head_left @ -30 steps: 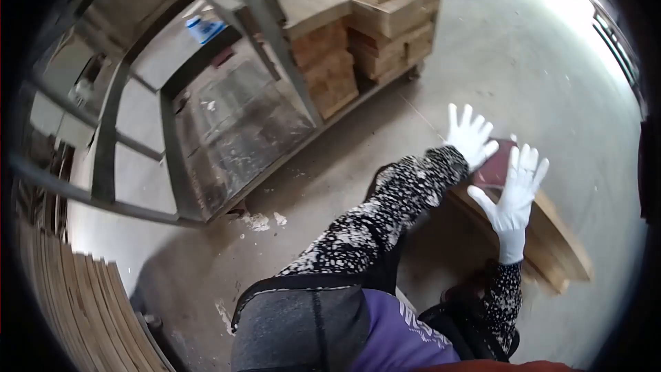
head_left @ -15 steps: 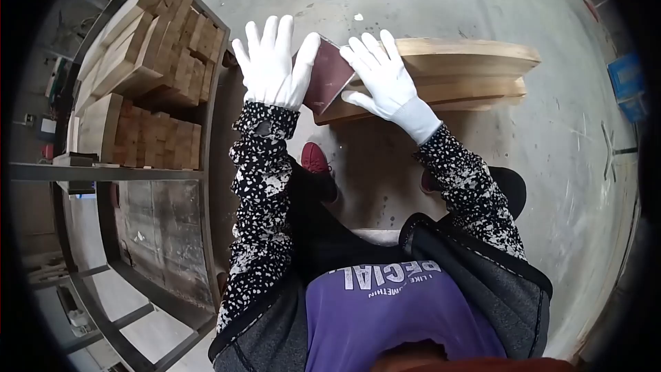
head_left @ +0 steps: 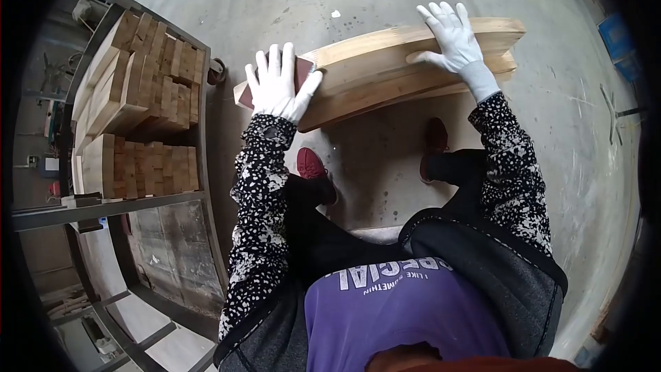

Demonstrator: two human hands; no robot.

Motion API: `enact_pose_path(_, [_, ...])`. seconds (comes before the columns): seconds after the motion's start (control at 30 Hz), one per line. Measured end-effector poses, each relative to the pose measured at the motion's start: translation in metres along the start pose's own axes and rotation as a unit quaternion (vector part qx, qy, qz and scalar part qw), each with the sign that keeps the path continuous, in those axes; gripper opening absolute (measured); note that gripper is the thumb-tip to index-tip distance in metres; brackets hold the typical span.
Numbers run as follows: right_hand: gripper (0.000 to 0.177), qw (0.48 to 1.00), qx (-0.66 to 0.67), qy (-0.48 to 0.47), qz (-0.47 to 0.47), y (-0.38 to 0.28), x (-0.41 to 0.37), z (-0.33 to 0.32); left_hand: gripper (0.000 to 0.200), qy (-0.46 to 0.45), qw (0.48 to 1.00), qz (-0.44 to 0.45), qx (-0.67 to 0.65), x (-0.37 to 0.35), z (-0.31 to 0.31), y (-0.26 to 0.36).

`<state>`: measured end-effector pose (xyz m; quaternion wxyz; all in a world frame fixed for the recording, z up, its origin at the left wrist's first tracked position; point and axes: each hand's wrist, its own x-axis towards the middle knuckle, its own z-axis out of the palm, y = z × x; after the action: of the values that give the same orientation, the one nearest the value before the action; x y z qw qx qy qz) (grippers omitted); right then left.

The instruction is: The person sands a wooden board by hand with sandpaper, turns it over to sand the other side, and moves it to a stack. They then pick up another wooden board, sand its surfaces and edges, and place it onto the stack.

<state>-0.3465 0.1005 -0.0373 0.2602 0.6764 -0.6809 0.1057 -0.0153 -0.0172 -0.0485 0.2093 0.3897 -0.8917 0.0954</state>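
Note:
A curved, pale wooden piece (head_left: pixel 372 72) lies crosswise in front of me, with another wooden piece partly visible beneath it. At its left end, my left hand (head_left: pixel 277 86), in a white glove, lies flat with fingers spread on a reddish-brown sheet that looks like sandpaper (head_left: pixel 303 71). The sheet's edges show on both sides of the glove, and its middle is hidden. My right hand (head_left: pixel 451 41), gloved in white too, rests toward the right end of the wood, fingers stretched out and thumb pointing left.
To my left stands a metal rack (head_left: pixel 206 134) bearing stacked wooden blocks (head_left: pixel 148 89). Below me are my red shoes (head_left: pixel 311 163) on the concrete floor (head_left: pixel 578 165). A blue object (head_left: pixel 620 45) is at the far right.
My right hand has slid right along the wood, away from the sheet. My left hand has moved down a little, and the sheet now lies beneath it at the wood's left end.

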Motion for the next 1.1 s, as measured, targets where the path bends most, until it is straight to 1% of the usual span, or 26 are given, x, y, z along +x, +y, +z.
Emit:
enact_pose_path(0.03, [0.097,1.000,-0.001,-0.002,0.003,0.004,-0.002,0.002,0.083,-0.003,1.000,-0.015,0.007,0.002,0.001,-0.005])
enact_pose_path(0.07, [0.097,1.000,0.002,-0.013,0.010,0.006,-0.002,0.004,0.083,-0.002,1.000,-0.012,0.006,0.003,0.000,-0.010])
enact_pose_path(0.17, [0.098,0.999,0.009,-0.034,0.036,0.008,-0.009,0.002,0.083,-0.059,0.996,-0.057,0.031,0.004,-0.010,-0.018])
enact_pose_path(0.3, [0.094,0.997,0.040,-0.038,0.058,-0.002,-0.002,-0.015,0.079,-0.053,0.997,-0.050,0.025,0.002,-0.012,-0.015])
enact_pose_path(0.33, [0.090,0.993,0.068,-0.067,0.067,-0.005,0.004,-0.028,0.079,-0.052,0.997,-0.051,0.028,0.003,-0.016,-0.017])
enact_pose_path(0.4, [0.082,0.980,0.124,-0.130,0.081,-0.017,0.012,-0.045,0.074,-0.083,0.993,-0.025,-0.085,0.003,-0.030,-0.017])
enact_pose_path(0.43, [0.082,0.980,0.126,-0.130,0.079,-0.025,0.014,-0.042,0.071,-0.098,0.985,-0.013,-0.142,0.001,-0.034,-0.017])
enact_pose_path(0.47, [0.077,0.973,0.207,-0.075,0.070,-0.034,0.015,-0.038,0.071,-0.099,0.985,-0.016,-0.141,-0.001,-0.036,-0.018])
enact_pose_path(0.53, [0.067,0.930,0.363,0.038,0.049,-0.055,0.020,-0.030,0.062,-0.105,0.969,-0.069,-0.214,-0.005,-0.040,-0.018])
enact_pose_path(0.57, [0.067,0.929,0.364,0.039,0.045,-0.069,0.023,-0.030,0.058,-0.106,0.958,-0.094,-0.249,-0.006,-0.042,-0.018])
enact_pose_path(0.6, [0.062,0.912,0.403,0.065,0.037,-0.086,0.024,-0.033,0.058,-0.103,0.959,-0.096,-0.247,-0.007,-0.045,-0.017])
enact_pose_path(0.63, [0.057,0.893,0.440,0.091,0.030,-0.102,0.027,-0.038,0.059,-0.069,0.957,-0.082,-0.270,-0.007,-0.048,-0.015])
enact_pose_path(0.67, [0.057,0.892,0.441,0.092,0.027,-0.116,0.032,-0.045,0.060,-0.035,0.953,-0.067,-0.292,-0.008,-0.051,-0.013])
enact_pose_path(0.7, [0.055,0.848,0.520,-0.001,0.107,-0.129,0.039,-0.055,0.061,0.000,0.948,-0.053,-0.314,-0.008,-0.054,-0.010])
enact_pose_path(0.73, [0.054,0.783,0.586,-0.095,0.185,-0.140,0.044,-0.064,0.061,0.035,0.941,-0.039,-0.335,-0.009,-0.057,-0.007])
enact_pose_path(0.77, [0.052,0.700,0.638,-0.189,0.258,-0.148,0.048,-0.068,0.062,0.068,0.932,-0.025,-0.354,-0.009,-0.060,-0.003])
enact_pose_path(0.8, [0.052,0.700,0.640,-0.189,0.255,-0.154,0.051,-0.068,0.063,0.102,0.922,-0.010,-0.374,-0.010,-0.063,0.000])
enact_pose_path(0.9, [0.045,0.614,0.722,-0.250,0.196,-0.171,0.052,-0.052,0.066,0.201,0.880,0.035,-0.428,-0.014,-0.070,0.009])
enact_pose_path(0.93, [0.045,0.613,0.723,-0.252,0.194,-0.175,0.049,-0.044,0.067,0.233,0.863,0.050,-0.445,-0.015,-0.071,0.012])
enact_pose_path(0.97, [0.045,0.606,0.742,-0.211,0.193,-0.177,0.045,-0.034,0.068,0.265,0.845,0.064,-0.460,-0.017,-0.073,0.014])
enact_pose_path(1.0, [0.045,0.597,0.761,-0.169,0.191,-0.178,0.041,-0.024,0.068,0.266,0.846,0.061,-0.458,-0.022,-0.074,0.011])
enact_pose_path(1.03, [0.045,0.586,0.778,-0.128,0.190,-0.178,0.040,-0.022,0.069,0.276,0.825,-0.018,-0.492,-0.028,-0.077,0.006])
enact_pose_path(1.07, [0.045,0.585,0.778,-0.130,0.187,-0.174,0.042,-0.019,0.071,0.284,0.798,-0.096,-0.523,-0.033,-0.080,0.001])
enact_pose_path(1.1, [0.046,0.607,0.763,-0.094,0.200,-0.169,0.044,-0.017,0.072,0.291,0.763,-0.173,-0.550,-0.037,-0.082,-0.005])
